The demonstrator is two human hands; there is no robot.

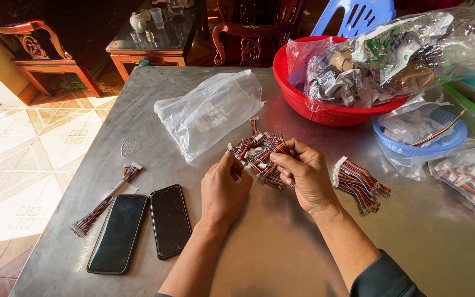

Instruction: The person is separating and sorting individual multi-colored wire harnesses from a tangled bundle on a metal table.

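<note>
Grey metal bench (281,253) fills the frame, patterned floor tiles (12,159) at left. Your left hand (224,192) and right hand (306,176) both pinch a wire bundle (259,154) at centre, beside two phones (144,228).

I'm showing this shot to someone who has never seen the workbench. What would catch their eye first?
Most striking is the bundle of multicoloured wire harnesses at table centre, gripped by the left hand and right hand. Behind it, top right, a red basket brims with bagged parts. Two dark phones lie at lower left.
</note>
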